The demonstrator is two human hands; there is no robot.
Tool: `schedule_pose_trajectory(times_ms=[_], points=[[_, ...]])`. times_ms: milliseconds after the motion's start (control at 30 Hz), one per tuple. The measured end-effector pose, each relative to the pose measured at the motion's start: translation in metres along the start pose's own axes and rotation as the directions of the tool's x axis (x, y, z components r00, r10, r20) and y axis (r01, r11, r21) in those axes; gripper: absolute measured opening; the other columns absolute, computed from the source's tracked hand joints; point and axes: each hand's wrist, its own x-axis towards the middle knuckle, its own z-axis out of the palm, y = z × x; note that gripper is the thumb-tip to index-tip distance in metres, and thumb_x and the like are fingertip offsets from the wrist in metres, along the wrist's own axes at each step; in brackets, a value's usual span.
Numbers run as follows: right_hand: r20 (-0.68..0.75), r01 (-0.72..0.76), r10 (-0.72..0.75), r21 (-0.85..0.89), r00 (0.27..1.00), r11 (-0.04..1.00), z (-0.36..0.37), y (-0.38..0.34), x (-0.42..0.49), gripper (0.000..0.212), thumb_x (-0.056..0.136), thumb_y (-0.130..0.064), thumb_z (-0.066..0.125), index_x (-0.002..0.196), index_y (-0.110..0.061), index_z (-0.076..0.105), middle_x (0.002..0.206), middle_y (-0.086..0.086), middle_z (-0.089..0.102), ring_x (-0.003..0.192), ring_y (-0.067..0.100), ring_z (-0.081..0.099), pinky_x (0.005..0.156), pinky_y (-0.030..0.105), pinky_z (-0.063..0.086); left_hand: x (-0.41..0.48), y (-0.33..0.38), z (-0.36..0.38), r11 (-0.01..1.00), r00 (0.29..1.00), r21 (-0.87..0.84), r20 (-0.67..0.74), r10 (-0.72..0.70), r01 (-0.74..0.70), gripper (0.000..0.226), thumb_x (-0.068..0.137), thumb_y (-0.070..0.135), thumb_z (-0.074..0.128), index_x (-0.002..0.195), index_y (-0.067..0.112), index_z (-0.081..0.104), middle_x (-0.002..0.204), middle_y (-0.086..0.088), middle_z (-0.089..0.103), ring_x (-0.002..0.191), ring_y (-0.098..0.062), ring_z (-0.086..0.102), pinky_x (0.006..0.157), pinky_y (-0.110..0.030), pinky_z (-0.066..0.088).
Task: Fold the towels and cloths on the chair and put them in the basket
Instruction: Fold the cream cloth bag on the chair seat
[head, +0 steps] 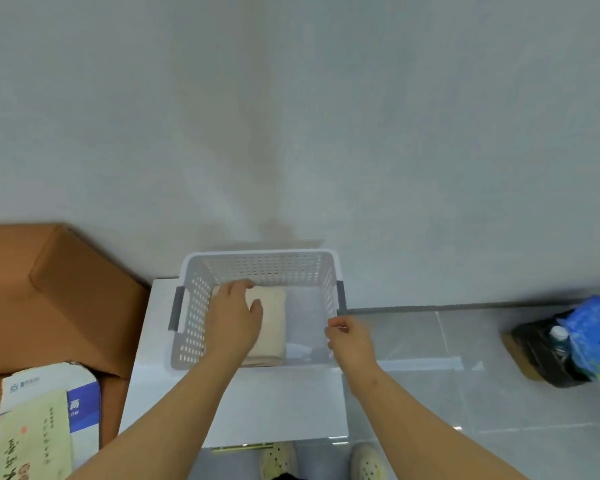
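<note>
A grey perforated plastic basket (201,306) stands on a white surface (257,403) against the wall. Inside it, on the left side, lies a folded cream towel (272,323). My left hand (232,317) reaches into the basket and rests on the towel's left part, fingers spread and lightly bent over it. My right hand (347,336) hovers at the basket's right rim, fingers loosely curled with nothing in them. The chair and any other cloths are out of view.
A large brown cardboard box (49,292) stands to the left, with printed paper bags (45,420) in front of it. On the tiled floor at the right sits a black bag with blue packaging and a bottle (575,344). My shoes (326,462) show below.
</note>
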Motion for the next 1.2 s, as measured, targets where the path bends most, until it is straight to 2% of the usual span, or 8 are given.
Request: schedule_pose_trajectory(times_ms=[100, 200, 300, 400, 600, 800, 967, 1200], points=[[-0.031, 0.019, -0.016, 0.075, 0.999, 0.997, -0.042, 0.0, -0.008, 0.012, 0.089, -0.006, 0.05, 0.089, -0.015, 0.057, 0.085, 0.003, 0.058, 0.075, 0.017, 0.053, 0.062, 0.02, 0.042, -0.03, 0.067, 0.024, 0.99, 0.959, -0.14, 0.28, 0.05, -0.011, 0.025, 0.093, 0.018, 0.053, 0.117, 0.018, 0.057, 0.113, 0.001, 0.06, 0.101, -0.014, 0.054, 0.08, -0.017, 0.037], [-0.066, 0.016, -0.007, 0.151, 0.998, 0.988, -0.108, 0.009, -0.013, 0.013, 0.089, -0.011, 0.052, 0.087, -0.022, 0.057, 0.093, 0.003, 0.062, 0.085, 0.02, 0.059, 0.075, 0.029, 0.048, -0.064, 0.134, 0.06, 0.977, 0.906, -0.211, 0.415, 0.084, 0.006, 0.014, 0.094, 0.023, 0.05, 0.107, 0.025, 0.056, 0.099, 0.006, 0.059, 0.089, -0.008, 0.054, 0.065, -0.011, 0.038], [-0.115, 0.03, -0.005, 0.22, 0.993, 0.975, -0.192, 0.028, -0.024, 0.01, 0.091, -0.01, 0.051, 0.093, -0.016, 0.059, 0.091, 0.003, 0.06, 0.078, 0.016, 0.058, 0.068, 0.025, 0.047, -0.103, 0.196, 0.108, 0.967, 0.88, -0.253, 0.454, 0.142, -0.026, 0.01, 0.094, 0.024, 0.05, 0.102, 0.026, 0.055, 0.095, 0.004, 0.06, 0.085, -0.01, 0.054, 0.072, -0.02, 0.04], [-0.179, 0.037, 0.014, 0.275, 0.984, 0.961, -0.283, 0.058, -0.041, 0.013, 0.09, -0.007, 0.05, 0.085, -0.017, 0.057, 0.089, 0.005, 0.059, 0.074, 0.017, 0.056, 0.067, 0.026, 0.045, -0.149, 0.26, 0.16, 0.959, 0.858, -0.281, 0.484, 0.171, -0.033, 0.008, 0.093, 0.023, 0.05, 0.098, 0.026, 0.055, 0.094, 0.0, 0.061, 0.081, -0.012, 0.054, 0.064, -0.02, 0.039], [-0.325, 0.036, 0.132, 0.464, 0.936, 0.885, -0.45, 0.123, -0.075, 0.011, 0.09, -0.009, 0.05, 0.085, -0.016, 0.057, 0.091, 0.007, 0.059, 0.069, 0.016, 0.054, 0.06, 0.024, 0.04, -0.247, 0.396, 0.261, 0.94, 0.729, -0.334, 0.624, 0.279, -0.074, 0.009, 0.093, 0.018, 0.05, 0.092, 0.025, 0.056, 0.09, 0.0, 0.062, 0.092, -0.02, 0.061, 0.077, -0.027, 0.045], [-0.485, 0.115, 0.241, 0.596, 0.841, 0.795, -0.59, 0.172, -0.097, 0.015, 0.09, -0.005, 0.048, 0.081, -0.015, 0.056, 0.081, 0.003, 0.055, 0.068, 0.016, 0.05, 0.057, 0.024, 0.039, -0.319, 0.512, 0.351, 0.916, 0.583, -0.375, 0.715, 0.386, -0.145, 0.016, 0.09, 0.011, 0.053, 0.081, 0.023, 0.058, 0.081, 0.001, 0.06, 0.077, -0.015, 0.057, 0.058, -0.021, 0.038], [-0.551, 0.15, 0.304, 0.632, 0.777, 0.76, -0.699, 0.203, -0.086, 0.016, 0.092, -0.009, 0.047, 0.081, -0.017, 0.055, 0.081, 0.002, 0.055, 0.07, 0.016, 0.05, 0.061, 0.026, 0.04, -0.351, 0.595, 0.429, 0.905, 0.504, -0.374, 0.753, 0.424, -0.202, 0.015, 0.088, 0.014, 0.056, 0.08, 0.026, 0.06, 0.081, 0.004, 0.061, 0.079, -0.02, 0.061, 0.068, -0.025, 0.044], [-0.575, 0.139, 0.394, 0.672, 0.717, 0.727, -0.859, 0.222, -0.031, 0.014, 0.092, -0.007, 0.047, 0.081, -0.012, 0.054, 0.079, 0.007, 0.053, 0.064, 0.017, 0.046, 0.053, 0.025, 0.035, -0.353, 0.736, 0.541, 0.883, 0.444, -0.358, 0.767, 0.463, -0.303, 0.018, 0.088, 0.017, 0.057, 0.076, 0.03, 0.057, 0.084, -0.002, 0.062, 0.081, -0.022, 0.061, 0.07, -0.029, 0.044]])
